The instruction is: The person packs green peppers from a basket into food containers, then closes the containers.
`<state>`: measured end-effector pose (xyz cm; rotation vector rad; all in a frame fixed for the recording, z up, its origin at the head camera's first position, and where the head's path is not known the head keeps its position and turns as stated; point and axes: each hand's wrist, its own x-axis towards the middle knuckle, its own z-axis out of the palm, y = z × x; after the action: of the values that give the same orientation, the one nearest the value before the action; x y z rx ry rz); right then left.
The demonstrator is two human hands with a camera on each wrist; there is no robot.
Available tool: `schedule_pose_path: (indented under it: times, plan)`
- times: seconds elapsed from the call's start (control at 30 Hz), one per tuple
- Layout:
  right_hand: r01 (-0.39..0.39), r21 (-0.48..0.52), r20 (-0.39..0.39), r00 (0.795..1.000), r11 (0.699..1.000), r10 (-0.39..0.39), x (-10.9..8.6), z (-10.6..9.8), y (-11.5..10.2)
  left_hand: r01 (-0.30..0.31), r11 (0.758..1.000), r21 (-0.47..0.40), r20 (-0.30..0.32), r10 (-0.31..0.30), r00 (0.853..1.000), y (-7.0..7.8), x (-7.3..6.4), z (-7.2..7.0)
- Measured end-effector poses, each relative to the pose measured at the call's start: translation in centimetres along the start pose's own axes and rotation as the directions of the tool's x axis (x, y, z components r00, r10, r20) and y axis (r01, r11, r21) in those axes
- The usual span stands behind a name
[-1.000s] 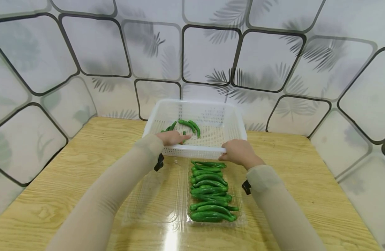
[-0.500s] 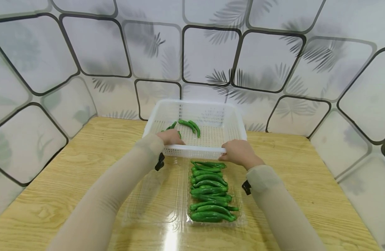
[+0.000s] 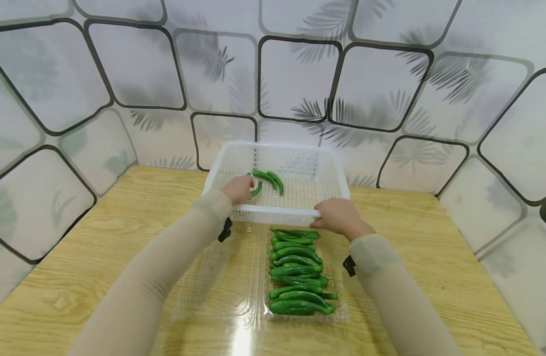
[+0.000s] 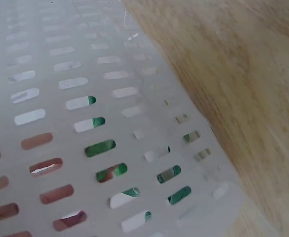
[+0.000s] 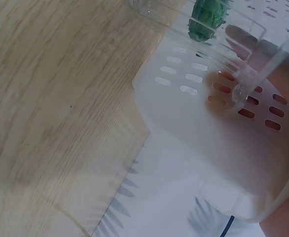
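Observation:
A white slotted basket [image 3: 299,170] stands at the back of the wooden table [image 3: 121,222]. My left hand [image 3: 243,190] is inside it at the near left, fingers curled round a green pepper [image 3: 257,189] whose tip sticks out to the right. Two more peppers [image 3: 269,178] lie on the basket floor just behind. My right hand [image 3: 331,214] grips the basket's near rim at its right corner. In the left wrist view the basket wall [image 4: 85,79] fills the frame, with green and finger tones showing through the slots. The right wrist view shows the basket corner [image 5: 203,143].
A clear clamshell tray [image 3: 340,309] lies in front of the basket. Its right half is packed with several green peppers [image 3: 297,272], and its open lid [image 3: 219,282] lies flat on the left. Patterned wall panels [image 3: 299,74] enclose the table on three sides.
My left hand's fingers, stretched over the basket floor a second ago, have curled round a pepper and drawn back to the left. The right hand and basket have not moved.

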<state>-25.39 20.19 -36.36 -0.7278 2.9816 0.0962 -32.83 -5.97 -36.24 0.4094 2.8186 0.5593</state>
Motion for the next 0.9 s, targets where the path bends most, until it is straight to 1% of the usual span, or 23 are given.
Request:
schedule_pose_path:
  times: [0.1,0.23,0.37,0.5,0.63,0.8,0.9]
  plan:
    - [0.005,0.002,0.001,1.0,1.0,-0.005,0.0,0.1,0.0,-0.033,0.999,-0.035,-0.027,0.032,0.999,-0.1,-0.2,-0.1]
    - [0.009,0.004,0.004,1.0,1.0,-0.009,0.1,0.1,-0.1,-0.072,0.996,-0.057,-0.063,0.069,0.996,-0.3,-0.6,-0.2]
    - [0.006,0.005,0.008,1.0,1.0,-0.006,0.1,0.1,-0.1,-0.107,0.993,-0.049,-0.094,0.102,0.99,-0.4,-1.0,-0.5]
    - [0.004,0.002,0.004,1.0,1.0,-0.004,0.1,0.0,-0.1,-0.154,0.987,-0.04,-0.109,0.149,0.983,-0.4,-1.5,-0.8]
    - [0.003,-0.004,-0.001,1.0,1.0,-0.003,0.1,0.0,0.0,-0.203,0.979,-0.028,-0.124,0.198,0.972,-0.4,-2.0,-0.9]
    - [0.01,-0.013,-0.009,1.0,1.0,-0.01,0.0,0.0,0.0,-0.267,0.963,0.019,-0.135,0.267,0.954,-0.1,-2.9,-0.7]
    - [0.012,-0.014,-0.011,1.0,1.0,-0.012,0.0,0.0,0.0,-0.309,0.95,0.04,-0.15,0.312,0.938,0.1,-3.5,-0.6]
